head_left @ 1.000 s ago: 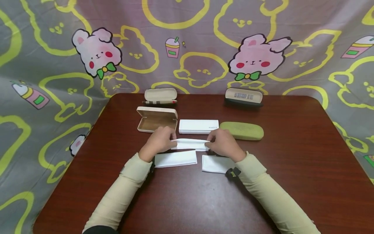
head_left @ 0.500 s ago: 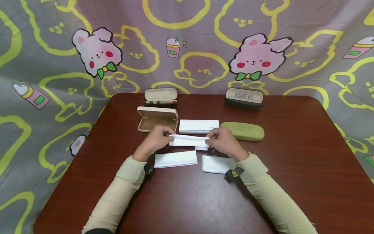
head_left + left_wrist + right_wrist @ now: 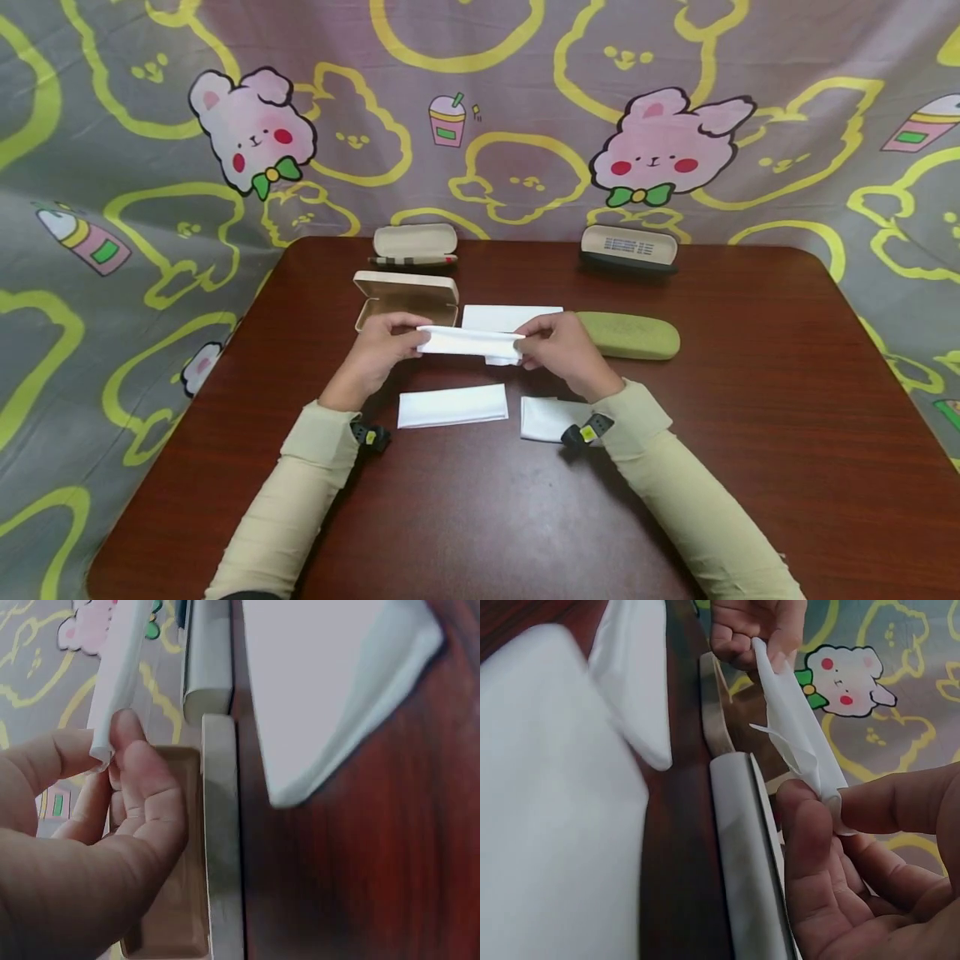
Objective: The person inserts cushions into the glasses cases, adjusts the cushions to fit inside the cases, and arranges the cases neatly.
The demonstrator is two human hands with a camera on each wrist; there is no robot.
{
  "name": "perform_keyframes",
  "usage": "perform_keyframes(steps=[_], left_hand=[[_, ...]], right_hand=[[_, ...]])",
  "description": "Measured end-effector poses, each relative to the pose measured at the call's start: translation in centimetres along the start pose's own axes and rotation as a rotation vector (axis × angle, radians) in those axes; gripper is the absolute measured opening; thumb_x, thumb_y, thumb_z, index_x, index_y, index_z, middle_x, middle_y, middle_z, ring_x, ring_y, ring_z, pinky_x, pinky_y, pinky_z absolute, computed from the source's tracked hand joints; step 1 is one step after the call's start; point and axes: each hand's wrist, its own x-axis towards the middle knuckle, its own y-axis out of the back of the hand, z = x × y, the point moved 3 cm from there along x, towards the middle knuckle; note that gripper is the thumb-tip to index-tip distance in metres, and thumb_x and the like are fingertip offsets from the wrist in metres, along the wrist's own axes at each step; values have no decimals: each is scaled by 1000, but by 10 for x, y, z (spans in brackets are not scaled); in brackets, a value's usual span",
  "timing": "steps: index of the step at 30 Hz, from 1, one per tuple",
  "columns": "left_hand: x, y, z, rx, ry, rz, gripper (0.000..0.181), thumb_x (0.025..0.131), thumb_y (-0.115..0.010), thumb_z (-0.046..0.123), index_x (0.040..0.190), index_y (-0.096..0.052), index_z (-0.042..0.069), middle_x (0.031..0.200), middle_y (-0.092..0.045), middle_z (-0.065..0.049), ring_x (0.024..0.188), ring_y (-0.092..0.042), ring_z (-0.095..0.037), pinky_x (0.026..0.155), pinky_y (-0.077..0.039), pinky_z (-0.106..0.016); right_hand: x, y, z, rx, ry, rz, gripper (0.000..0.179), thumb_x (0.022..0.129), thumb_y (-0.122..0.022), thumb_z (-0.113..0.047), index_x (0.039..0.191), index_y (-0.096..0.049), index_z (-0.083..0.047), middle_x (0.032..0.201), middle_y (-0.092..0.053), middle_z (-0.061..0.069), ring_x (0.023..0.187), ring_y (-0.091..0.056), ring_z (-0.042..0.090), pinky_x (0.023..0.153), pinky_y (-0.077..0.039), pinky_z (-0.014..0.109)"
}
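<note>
Dark-red wooden table (image 3: 480, 508), patterned grey-pink curtain (image 3: 517, 75) behind. Left hand (image 3: 377, 346) pinches left end of folded white cloth strip (image 3: 471, 342), above mid-table (raised, shifted left within a second; judged carrying). Right hand (image 3: 564, 350) pinches right end. Most room: toward right edge.

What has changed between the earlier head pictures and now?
The left grip and right grip have brought the held white cloth up the head view and leftward; it now hides part of the white case. Neither let go; nothing new was grasped. The two folded cloths and green case stayed put.
</note>
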Motion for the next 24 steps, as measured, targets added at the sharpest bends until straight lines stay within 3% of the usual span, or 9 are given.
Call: perform_keyframes(steps=[7,13,19,24], left_hand=[[0,25,2,-32,23,96,30,91,-72,0,119,-66,-12,100,-66,-9,77,-64,-14,73,-57,-28],[0,46,3,-101,63,136,36,92,-73,4,123,-63,-12,106,-62,-8,78,-62,-14,73,-56,-26],[6,64,4,-84,93,190,38,93,-72,6,126,-63,-10,105,-63,-7,77,-60,-12,74,-56,-26],[13,77,5,-20,79,234,36,94,-72,9,125,-65,-8,105,-63,-7,78,-60,-13,78,-57,-29]], right_hand=[[16,-17,-8,28,-10,1,13,87,-69,8,99,-71,13,80,-69,15,62,-65,18,61,-59,33],[27,-36,-13,42,-13,-14,13,87,-69,9,99,-71,12,84,-69,16,66,-68,22,66,-60,38],[41,-53,-16,44,-8,-7,11,87,-70,8,97,-71,10,84,-70,16,67,-69,25,65,-59,35],[52,-66,-18,27,-9,20,10,87,-72,6,96,-72,9,83,-71,15,67,-69,24,65,-60,35]])
